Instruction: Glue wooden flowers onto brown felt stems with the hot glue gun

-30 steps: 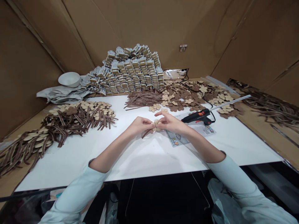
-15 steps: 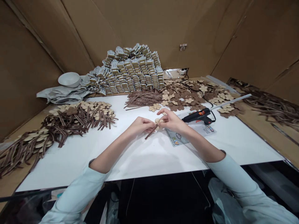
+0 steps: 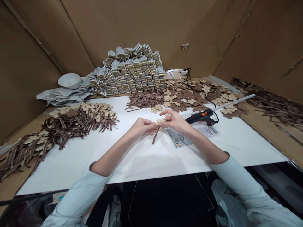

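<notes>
My left hand (image 3: 142, 126) and my right hand (image 3: 174, 120) meet over the middle of the white table (image 3: 142, 157). Between them is a small tan flower cutout (image 3: 161, 120) joined to a brown strip stem (image 3: 156, 135) that hangs down toward me. My left fingers pinch the top of the stem. My right fingers are closed on the flower's far side. A black and orange glue gun (image 3: 201, 116) lies just right of my right hand on a printed card (image 3: 180, 140).
A heap of brown stems with tan flowers (image 3: 59, 126) fills the left side. Loose brown strips (image 3: 144, 99) and brown and tan flower cutouts (image 3: 196, 96) lie behind. Stacked small packets (image 3: 134, 72) and a white bowl (image 3: 69, 80) stand at the back. Cardboard walls surround the table.
The brown stem has swung from pointing left-down to hanging nearly straight toward me. Both hands turned the flower slightly and stayed at the same spot.
</notes>
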`<state>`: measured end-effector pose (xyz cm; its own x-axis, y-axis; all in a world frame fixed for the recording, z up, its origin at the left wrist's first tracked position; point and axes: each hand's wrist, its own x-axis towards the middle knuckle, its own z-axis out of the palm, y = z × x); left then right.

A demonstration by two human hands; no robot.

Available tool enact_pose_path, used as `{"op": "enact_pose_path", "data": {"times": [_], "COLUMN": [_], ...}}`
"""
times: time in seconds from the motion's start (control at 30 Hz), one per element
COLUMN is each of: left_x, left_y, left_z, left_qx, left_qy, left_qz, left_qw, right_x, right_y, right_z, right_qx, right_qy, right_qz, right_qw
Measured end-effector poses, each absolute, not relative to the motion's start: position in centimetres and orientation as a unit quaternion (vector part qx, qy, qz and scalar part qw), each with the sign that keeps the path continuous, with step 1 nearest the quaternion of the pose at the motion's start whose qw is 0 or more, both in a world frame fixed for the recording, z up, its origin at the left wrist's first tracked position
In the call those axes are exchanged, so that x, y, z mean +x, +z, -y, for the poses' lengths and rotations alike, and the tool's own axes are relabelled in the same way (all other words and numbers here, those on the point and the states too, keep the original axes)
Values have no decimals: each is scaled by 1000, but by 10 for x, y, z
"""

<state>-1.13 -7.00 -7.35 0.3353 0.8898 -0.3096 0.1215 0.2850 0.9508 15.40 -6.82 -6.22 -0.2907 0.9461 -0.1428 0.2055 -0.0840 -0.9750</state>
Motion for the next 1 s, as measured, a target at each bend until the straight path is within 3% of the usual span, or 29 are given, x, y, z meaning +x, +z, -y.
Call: {"op": "enact_pose_path", "data": {"times": [0.43, 1.0], "left_x": [-9, -10], "left_y": [-75, -77], "left_z": [74, 73], "left_qx": [475, 540], "left_qy": [294, 272], "left_qz": [-498, -498], "left_qw": [663, 622], "right_x": [154, 159], "right_y": [-58, -54], "right_z": [68, 71], "right_qx": [-505, -503], "right_qy": [588, 628], "right_qz": [513, 488], "right_qw": [369, 337]}}
